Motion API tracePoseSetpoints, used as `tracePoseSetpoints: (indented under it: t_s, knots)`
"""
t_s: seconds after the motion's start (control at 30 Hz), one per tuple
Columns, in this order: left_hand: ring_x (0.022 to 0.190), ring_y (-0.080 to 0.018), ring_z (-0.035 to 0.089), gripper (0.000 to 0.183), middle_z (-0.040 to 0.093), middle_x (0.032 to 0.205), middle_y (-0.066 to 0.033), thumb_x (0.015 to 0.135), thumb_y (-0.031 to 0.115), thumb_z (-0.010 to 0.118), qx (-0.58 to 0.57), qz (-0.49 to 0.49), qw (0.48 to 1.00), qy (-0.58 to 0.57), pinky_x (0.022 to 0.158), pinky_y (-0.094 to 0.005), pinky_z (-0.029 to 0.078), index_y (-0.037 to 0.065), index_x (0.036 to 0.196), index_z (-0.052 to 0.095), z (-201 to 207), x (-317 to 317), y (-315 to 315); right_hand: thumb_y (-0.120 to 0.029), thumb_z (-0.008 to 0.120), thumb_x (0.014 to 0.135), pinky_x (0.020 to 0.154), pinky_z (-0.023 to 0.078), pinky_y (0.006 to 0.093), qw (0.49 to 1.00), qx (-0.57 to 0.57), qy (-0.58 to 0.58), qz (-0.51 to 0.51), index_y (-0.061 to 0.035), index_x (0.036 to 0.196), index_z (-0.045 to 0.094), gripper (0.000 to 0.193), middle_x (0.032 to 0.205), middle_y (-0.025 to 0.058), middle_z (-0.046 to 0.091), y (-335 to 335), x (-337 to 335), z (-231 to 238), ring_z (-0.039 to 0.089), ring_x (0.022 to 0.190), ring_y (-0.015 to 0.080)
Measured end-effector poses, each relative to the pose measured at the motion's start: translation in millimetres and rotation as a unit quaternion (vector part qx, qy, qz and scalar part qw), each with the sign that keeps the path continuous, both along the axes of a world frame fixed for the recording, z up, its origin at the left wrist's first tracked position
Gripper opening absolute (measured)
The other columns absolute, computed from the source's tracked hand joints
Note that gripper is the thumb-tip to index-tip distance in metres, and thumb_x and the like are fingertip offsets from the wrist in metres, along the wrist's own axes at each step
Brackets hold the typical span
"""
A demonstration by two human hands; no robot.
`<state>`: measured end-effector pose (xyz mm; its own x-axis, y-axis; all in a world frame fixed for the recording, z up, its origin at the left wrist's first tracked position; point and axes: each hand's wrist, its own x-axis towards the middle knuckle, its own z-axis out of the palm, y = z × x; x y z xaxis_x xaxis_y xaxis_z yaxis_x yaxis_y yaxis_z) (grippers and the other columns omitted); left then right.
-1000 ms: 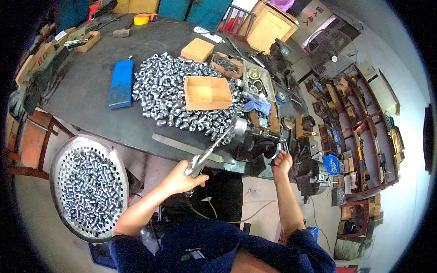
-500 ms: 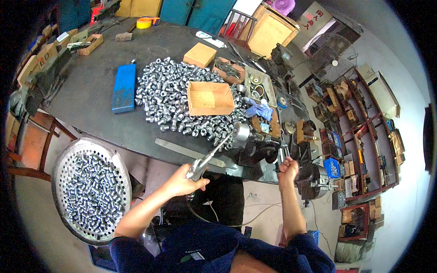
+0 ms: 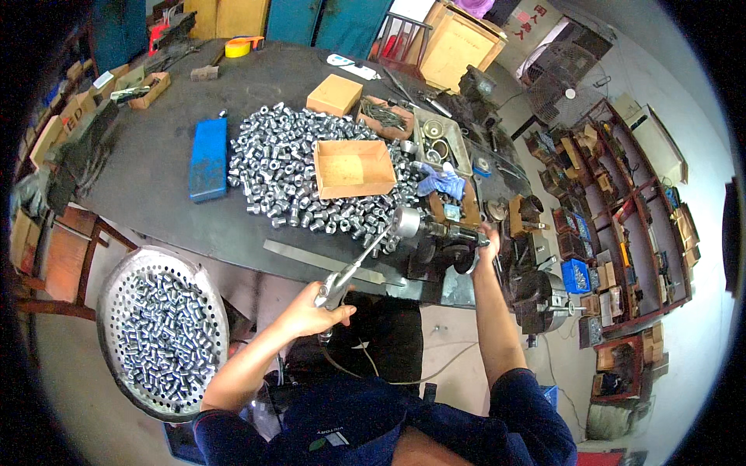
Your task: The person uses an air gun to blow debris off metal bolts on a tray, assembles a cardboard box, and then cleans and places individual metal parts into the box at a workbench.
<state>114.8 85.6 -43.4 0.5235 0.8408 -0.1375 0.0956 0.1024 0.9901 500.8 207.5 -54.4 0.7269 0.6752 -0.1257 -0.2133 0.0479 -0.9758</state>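
One hand (image 3: pixel 309 312) grips a shiny, slim-nosed metal tool (image 3: pixel 335 286).

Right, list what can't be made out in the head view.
All in the head view:
Curled fingertips of the left hand: hidden by the hand itself and the silver tool.
What exactly the right hand grips at the bench machine: too small, overlapped by the hand.
Metal parts beneath the open cardboard box: covered by it.
Navy shirt: cut off by the lower edge.
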Motion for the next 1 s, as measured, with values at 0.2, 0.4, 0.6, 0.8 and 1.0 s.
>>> tracePoseSetpoints:
  t_s: [0.2,0.4,0.6,0.8,1.0]
  knots:
    - [0.061,-0.0078,0.057,0.036,0.062,0.064,-0.0034,0.079,0.015,0.065,0.012,-0.018,1.000,0.003,0.055,-0.0238,0.044,0.000,0.110,0.051,-3,3,1,-0.020,0.042,0.085,0.037,0.023,0.0225,0.974,0.081,0.205,0.046,-0.0031,0.092,0.052,0.021,0.057,-0.0019,0.040,-90,37,-34,0.026,0.040,0.0083]
    - [0.066,-0.0116,0.062,0.037,0.063,0.068,-0.0066,0.079,0.009,0.062,0.016,0.000,1.000,0.025,0.060,-0.0253,0.047,-0.005,0.111,0.049,6,4,-5,-0.027,0.039,0.087,0.037,0.024,0.0198,0.974,0.148,0.113,0.132,-0.0025,0.098,0.050,0.029,0.063,-0.0018,0.038,-62,33,66,0.030,0.047,0.0069]
    - [0.066,-0.0121,0.062,0.033,0.063,0.069,-0.0073,0.080,0.004,0.060,0.015,0.017,0.999,0.024,0.060,-0.0245,0.047,-0.007,0.109,0.049,12,12,-12,-0.015,0.042,0.082,0.039,0.026,0.0220,0.948,0.225,0.222,0.027,-0.0002,0.089,0.051,0.019,0.060,-0.0004,0.041,2,43,2,0.030,0.043,0.0090]
    - [0.069,-0.0111,0.061,0.033,0.064,0.070,-0.0079,0.080,0.004,0.060,0.052,0.070,0.996,0.031,0.062,-0.0242,0.047,-0.005,0.109,0.050,16,18,-29,-0.008,0.053,0.075,0.047,0.033,0.0229,0.985,0.126,0.118,0.025,-0.0027,0.081,0.059,0.010,0.060,-0.0007,0.045,-70,31,-66,0.038,0.050,0.0090]
    - [0.081,-0.0211,0.059,0.031,0.056,0.088,-0.0099,0.080,0.005,0.062,-0.129,0.278,0.933,-0.187,0.058,-0.0327,0.053,0.000,0.105,0.045,-16,45,-93,-0.003,0.049,0.071,0.050,0.048,0.0260,0.957,0.094,-0.233,0.147,0.0030,0.086,0.061,0.020,0.071,0.0079,0.059,-103,99,98,0.056,0.055,0.0149]
